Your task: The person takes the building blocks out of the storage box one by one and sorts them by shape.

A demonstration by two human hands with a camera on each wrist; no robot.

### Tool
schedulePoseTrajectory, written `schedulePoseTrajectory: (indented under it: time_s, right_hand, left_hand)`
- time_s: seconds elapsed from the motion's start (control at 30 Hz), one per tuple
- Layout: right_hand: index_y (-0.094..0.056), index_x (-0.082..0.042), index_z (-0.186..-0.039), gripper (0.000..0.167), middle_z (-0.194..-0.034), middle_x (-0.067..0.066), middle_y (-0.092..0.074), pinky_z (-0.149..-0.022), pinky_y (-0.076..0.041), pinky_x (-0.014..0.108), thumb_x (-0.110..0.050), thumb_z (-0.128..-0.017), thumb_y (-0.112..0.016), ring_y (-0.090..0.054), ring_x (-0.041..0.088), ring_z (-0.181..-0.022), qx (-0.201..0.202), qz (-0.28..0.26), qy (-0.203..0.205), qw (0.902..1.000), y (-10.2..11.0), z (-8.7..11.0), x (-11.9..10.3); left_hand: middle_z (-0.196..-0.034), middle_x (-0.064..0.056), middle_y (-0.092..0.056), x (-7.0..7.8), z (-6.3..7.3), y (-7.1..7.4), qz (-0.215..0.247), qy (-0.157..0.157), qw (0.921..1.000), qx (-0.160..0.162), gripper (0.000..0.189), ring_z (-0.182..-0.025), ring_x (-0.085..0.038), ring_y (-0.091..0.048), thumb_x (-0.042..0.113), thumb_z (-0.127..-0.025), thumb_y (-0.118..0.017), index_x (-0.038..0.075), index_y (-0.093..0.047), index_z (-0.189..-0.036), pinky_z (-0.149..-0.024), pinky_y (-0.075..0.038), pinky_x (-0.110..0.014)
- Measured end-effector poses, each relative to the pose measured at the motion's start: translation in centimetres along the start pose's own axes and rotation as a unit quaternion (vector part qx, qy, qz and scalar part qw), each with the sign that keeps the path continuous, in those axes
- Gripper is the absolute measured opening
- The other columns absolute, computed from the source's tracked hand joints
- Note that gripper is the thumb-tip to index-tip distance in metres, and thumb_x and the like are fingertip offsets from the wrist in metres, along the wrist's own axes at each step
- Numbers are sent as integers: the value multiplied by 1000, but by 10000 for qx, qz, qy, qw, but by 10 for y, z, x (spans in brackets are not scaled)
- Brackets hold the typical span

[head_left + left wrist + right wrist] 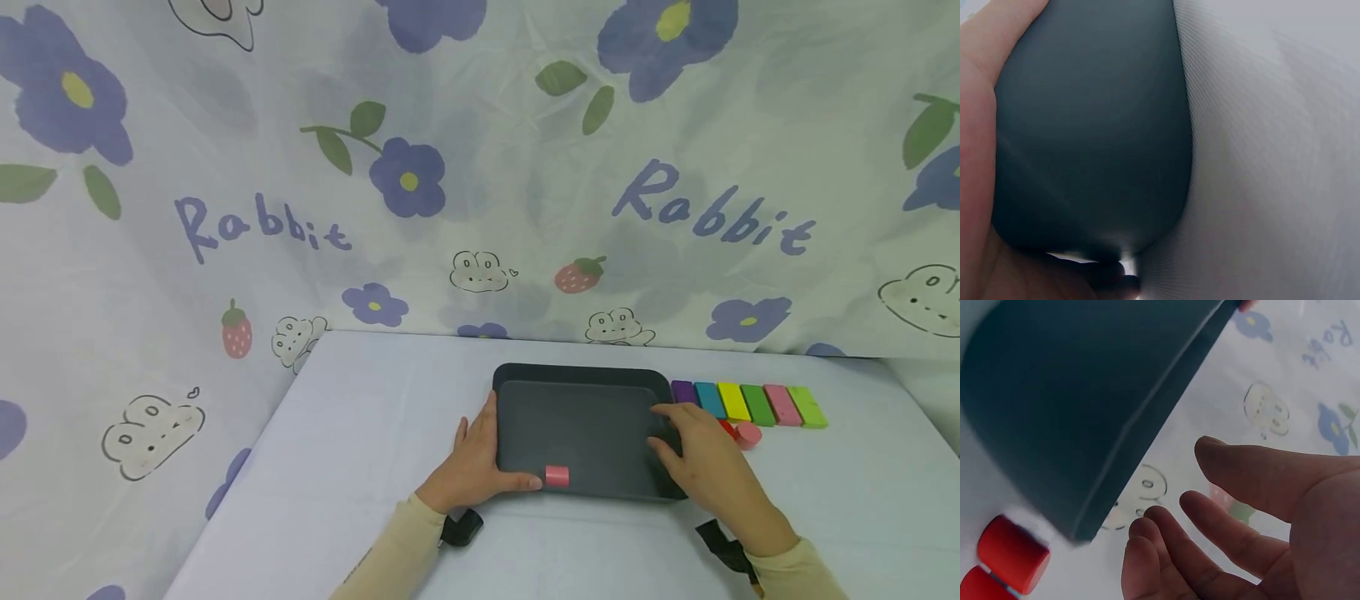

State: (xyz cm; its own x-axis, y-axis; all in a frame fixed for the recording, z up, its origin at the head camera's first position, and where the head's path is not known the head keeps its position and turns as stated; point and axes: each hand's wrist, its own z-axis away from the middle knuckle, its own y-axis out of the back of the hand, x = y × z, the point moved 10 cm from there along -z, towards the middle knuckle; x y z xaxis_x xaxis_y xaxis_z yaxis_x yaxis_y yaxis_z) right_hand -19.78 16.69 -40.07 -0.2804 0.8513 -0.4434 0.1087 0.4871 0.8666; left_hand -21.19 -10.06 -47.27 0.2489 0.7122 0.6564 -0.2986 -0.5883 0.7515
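A dark grey rectangular tray [577, 425] lies on the white table. My left hand [480, 462] grips its near left corner, fingers along the left side and thumb along the near rim. The left wrist view shows the tray's smooth outer wall [1091, 125] close against this hand. By the thumb tip, a small pink cylinder [557, 476] sits at the tray's near edge. My right hand [708, 467] hovers over the tray's right edge with nothing held. Its fingers and thumb are spread apart in the right wrist view, beside the tray's rim [1129, 425].
Right of the tray stands a row of coloured rectangular blocks [759, 405], from purple to light green. Nearer, a pink cylinder [747, 435] and a red piece [726, 427] are partly behind my right hand. Red cylinders [1013, 553] show beside the tray. A patterned curtain [480, 192] hangs behind.
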Motion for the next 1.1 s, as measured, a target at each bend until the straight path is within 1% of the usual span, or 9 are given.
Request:
schedulePoseTrajectory:
  time_s: [0.17, 0.4, 0.67, 0.97, 1.1]
  right_hand:
    - [-65, 4, -122, 43, -117, 22, -64, -88, -54, 56, -10, -85, -81, -61, 39, -105, -10, -55, 50, 10000, -4, -2, -9]
    - [-66, 2, -122, 43, -117, 18, -65, -89, -54, 54, -12, -85, -81, -62, 36, -106, -143, -223, 107, 9996, -14, -3, -19]
    - [-67, -1, -122, 42, -117, 14, -67, -88, -55, 52, -16, -86, -81, -63, 32, -106, -106, -354, 229, 9991, -24, -5, -29]
    - [-68, -2, -122, 43, -119, 12, -67, -93, -54, 50, -23, -87, -81, -63, 29, -110, -238, -529, 341, 9977, -37, -7, -41]
    - [-68, -3, -123, 44, -120, 11, -67, -93, -53, 49, -24, -86, -82, -63, 28, -110, -396, -598, 343, 9968, -44, -8, -47]
  left_hand:
    - [-168, -15, -5, 0, 0, -1, -3, 0, 10000, 0, 139, -154, -28, -10, 69, -73, -78, 0, 8, -159, -120, 1, -58]
    - [-168, -15, -6, -1, 0, -1, 22, -6, 10000, 11, 140, -154, -27, -10, 70, -73, -78, 1, 8, -159, -120, 1, -58]
    - [-168, -14, -6, -1, 0, -1, 27, 7, 10000, 44, 139, -154, -28, -11, 70, -73, -78, 1, 7, -160, -120, 1, -58]
    - [-168, -15, -7, 0, 0, -1, 17, -10, 10000, 50, 139, -153, -27, -12, 69, -73, -78, 1, 8, -159, -120, 0, -58]
    - [-168, -16, -7, 0, 0, -1, -1, -7, 10000, 50, 139, -153, -28, -12, 69, -73, -78, 1, 7, -159, -120, -1, -59]
